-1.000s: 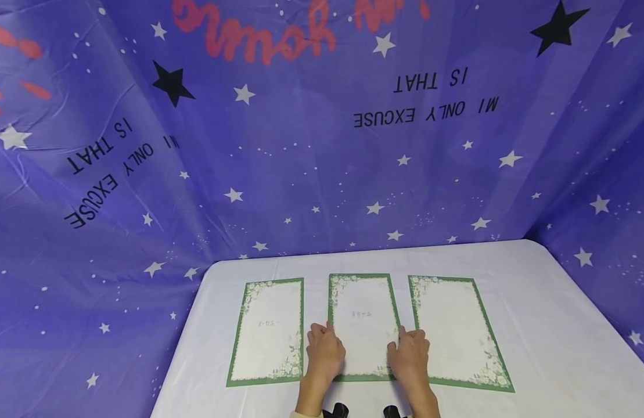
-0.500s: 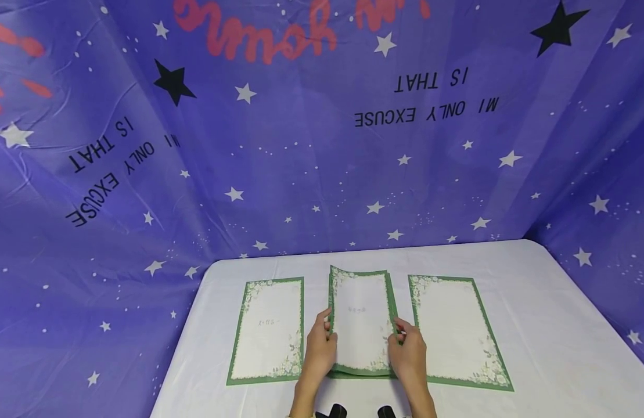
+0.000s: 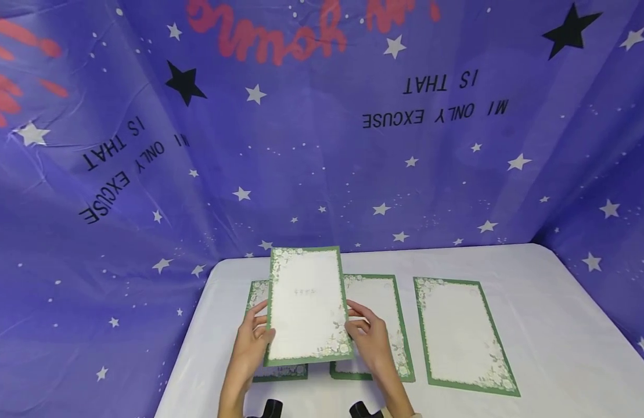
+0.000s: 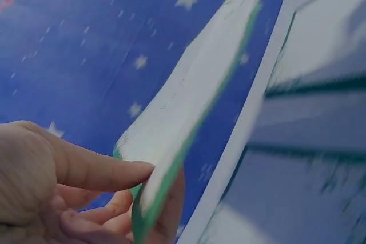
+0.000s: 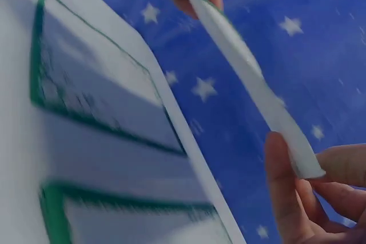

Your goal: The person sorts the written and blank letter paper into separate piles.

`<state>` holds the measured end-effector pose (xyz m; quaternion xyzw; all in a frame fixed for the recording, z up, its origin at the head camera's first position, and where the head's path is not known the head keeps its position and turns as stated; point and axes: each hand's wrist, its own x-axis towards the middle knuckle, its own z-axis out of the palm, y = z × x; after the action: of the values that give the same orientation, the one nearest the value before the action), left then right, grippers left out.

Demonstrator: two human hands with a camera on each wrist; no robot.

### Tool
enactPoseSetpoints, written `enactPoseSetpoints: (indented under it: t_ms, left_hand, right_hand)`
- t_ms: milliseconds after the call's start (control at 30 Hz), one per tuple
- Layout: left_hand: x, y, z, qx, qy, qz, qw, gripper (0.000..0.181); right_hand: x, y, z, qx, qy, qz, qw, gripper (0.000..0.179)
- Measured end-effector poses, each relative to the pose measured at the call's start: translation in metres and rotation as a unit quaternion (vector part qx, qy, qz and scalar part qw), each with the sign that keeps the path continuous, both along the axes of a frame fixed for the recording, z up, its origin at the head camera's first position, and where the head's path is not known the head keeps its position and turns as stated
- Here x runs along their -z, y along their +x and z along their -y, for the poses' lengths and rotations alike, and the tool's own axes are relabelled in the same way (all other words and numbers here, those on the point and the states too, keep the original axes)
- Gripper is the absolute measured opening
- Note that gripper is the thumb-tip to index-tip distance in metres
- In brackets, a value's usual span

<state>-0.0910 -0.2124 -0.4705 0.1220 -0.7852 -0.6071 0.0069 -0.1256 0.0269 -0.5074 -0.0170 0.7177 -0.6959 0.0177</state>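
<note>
A sheet of paper (image 3: 307, 313) with a green floral border and a faint line of writing is held up between both hands, over the table. My left hand (image 3: 251, 342) pinches its left edge, thumb on the front and fingers behind, as the left wrist view shows too. At the right edge my right hand (image 3: 371, 339) pinches it the same way. The raised sheet partly covers a left sheet (image 3: 282, 373) and a middle sheet (image 3: 379, 307), both lying flat with matching borders. In the right wrist view the held paper (image 5: 246, 72) appears nearly edge-on and slightly bowed.
A third bordered sheet (image 3: 465, 334) lies flat at the right of the white table (image 3: 551, 325). Behind and beside the table hangs a purple-blue cloth (image 3: 311, 145) with stars and lettering. Two black rounded objects (image 3: 272, 408) show at the bottom edge.
Both hands have lifted the top sheet off the middle spot and carried it up and to the left. Another bordered sheet now shows where it lay.
</note>
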Motion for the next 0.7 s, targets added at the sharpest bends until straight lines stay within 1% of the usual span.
enactPoseSetpoints:
  t_ms: [100,133,200,267,333,433,500,567,633,700]
  left_hand:
    - [-0.004,0.004,0.020,-0.025,-0.047,0.018,0.9984,0.062]
    - [-0.003,0.005,0.026,-0.036,-0.061,0.022,0.9972,0.062]
    - [0.003,0.007,0.035,-0.057,-0.089,0.038,0.9937,0.061]
    - [0.013,0.006,0.043,-0.073,-0.109,0.052,0.9900,0.061]
    - [0.028,0.004,0.050,-0.085,-0.132,0.066,0.9854,0.061]
    - [0.052,0.000,0.057,-0.086,-0.167,0.085,0.9784,0.063]
    - [0.065,-0.004,0.058,-0.090,-0.201,0.094,0.9709,0.064]
    - [0.073,-0.006,0.055,-0.095,-0.223,0.103,0.9646,0.063]
    - [0.074,-0.009,0.051,-0.101,-0.243,0.111,0.9584,0.063]
    - [0.074,-0.010,0.048,-0.101,-0.254,0.118,0.9547,0.064]
  right_hand:
    - [0.004,0.000,0.027,-0.016,0.023,-0.018,0.9994,0.050]
    - [0.007,0.000,0.037,-0.022,0.032,-0.025,0.9989,0.051]
    - [0.015,0.000,0.054,-0.031,0.048,-0.030,0.9979,0.053]
    - [0.025,0.000,0.070,-0.047,0.056,-0.031,0.9968,0.054]
    - [0.037,0.001,0.081,-0.064,0.064,-0.034,0.9954,0.053]
    - [0.055,0.002,0.091,-0.073,0.099,-0.032,0.9919,0.051]
    - [0.065,0.003,0.094,-0.073,0.131,-0.034,0.9881,0.051]
    - [0.070,0.004,0.097,-0.068,0.154,-0.033,0.9852,0.051]
    - [0.070,0.003,0.099,-0.064,0.167,-0.035,0.9832,0.052]
    - [0.069,0.005,0.100,-0.059,0.173,-0.034,0.9826,0.052]
